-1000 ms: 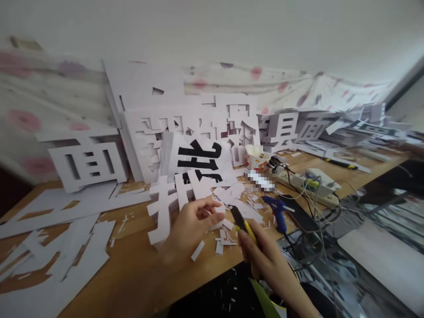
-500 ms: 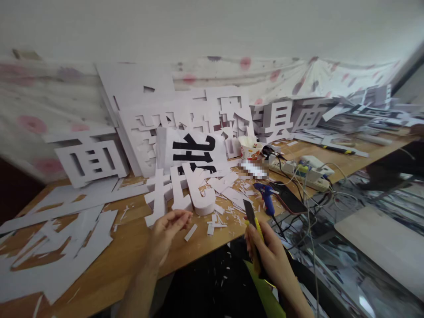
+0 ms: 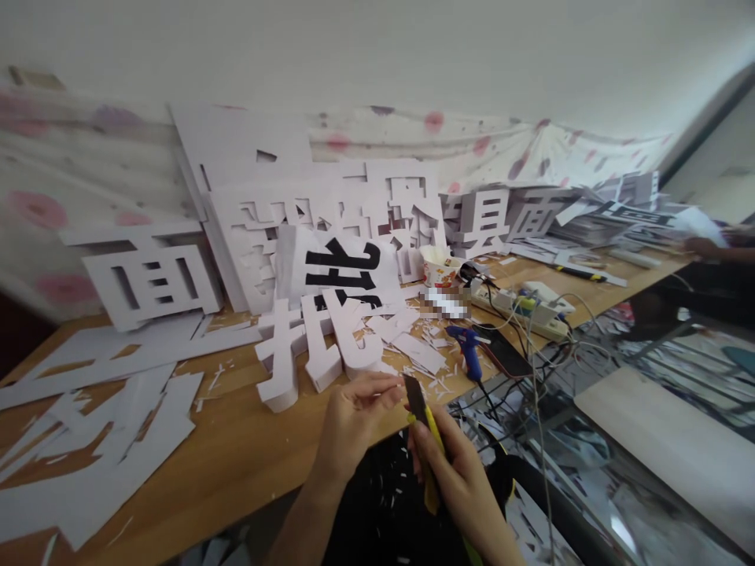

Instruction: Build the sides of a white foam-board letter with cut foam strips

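Observation:
My right hand (image 3: 451,452) is wrapped around a yellow and black utility knife (image 3: 425,424), its dark blade pointing up and away from me. Close to the left of the blade, my left hand (image 3: 354,417) has its fingertips pressed together; whatever may be in them is too small to make out. Just beyond, on the wooden table (image 3: 236,424), stands a white foam-board character (image 3: 280,362) in several thick pieces. Behind it leans a white sheet with a black printed character (image 3: 342,267). A blue glue gun (image 3: 469,350) lies right of the pieces among white scraps.
A black phone (image 3: 504,350), a tangled power strip (image 3: 531,314) and a patterned paper cup (image 3: 440,267) are on the right. Cut-out boards (image 3: 141,464) cover the left. More white characters (image 3: 153,283) stand along the wall. Another person's arm (image 3: 711,250) shows at far right.
My left hand has moved right, and my right hand has brought the utility knife left, so they are now close together. Another person's arm has come into view at the right.

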`<state>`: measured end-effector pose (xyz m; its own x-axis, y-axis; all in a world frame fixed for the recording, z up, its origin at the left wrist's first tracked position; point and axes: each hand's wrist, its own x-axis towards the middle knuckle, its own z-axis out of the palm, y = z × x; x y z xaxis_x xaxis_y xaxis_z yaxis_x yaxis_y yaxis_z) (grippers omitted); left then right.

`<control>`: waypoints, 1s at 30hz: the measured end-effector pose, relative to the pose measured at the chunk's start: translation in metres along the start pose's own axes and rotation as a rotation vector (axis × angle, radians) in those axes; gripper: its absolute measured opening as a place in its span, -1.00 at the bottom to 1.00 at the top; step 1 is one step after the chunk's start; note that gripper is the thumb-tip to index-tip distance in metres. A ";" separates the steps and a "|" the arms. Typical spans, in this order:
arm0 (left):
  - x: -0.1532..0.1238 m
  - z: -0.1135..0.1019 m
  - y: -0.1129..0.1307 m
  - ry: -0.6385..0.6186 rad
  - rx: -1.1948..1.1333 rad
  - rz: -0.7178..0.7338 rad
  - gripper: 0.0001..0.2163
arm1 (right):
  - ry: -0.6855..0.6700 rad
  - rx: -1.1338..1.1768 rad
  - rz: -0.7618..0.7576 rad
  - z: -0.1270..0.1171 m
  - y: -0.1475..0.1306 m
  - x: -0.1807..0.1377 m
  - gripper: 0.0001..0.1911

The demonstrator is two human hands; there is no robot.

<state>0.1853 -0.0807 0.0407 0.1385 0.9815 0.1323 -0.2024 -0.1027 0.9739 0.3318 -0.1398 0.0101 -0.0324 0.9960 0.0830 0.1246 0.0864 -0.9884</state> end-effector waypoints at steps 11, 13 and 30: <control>0.001 -0.010 -0.003 0.092 -0.052 -0.042 -0.90 | 0.036 -0.182 -0.116 0.004 0.001 0.004 -0.72; 0.001 -0.011 -0.004 0.101 -0.062 -0.054 -0.90 | 0.062 -0.239 -0.151 0.003 0.004 0.004 -0.74; 0.003 -0.017 -0.015 0.151 -0.150 -0.145 -0.62 | 0.119 -0.366 -0.344 0.000 0.013 0.010 -0.73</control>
<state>0.1720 -0.0737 0.0232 0.0326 0.9984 -0.0465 -0.3341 0.0547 0.9410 0.3328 -0.1292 -0.0018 -0.0218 0.9024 0.4303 0.4664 0.3899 -0.7940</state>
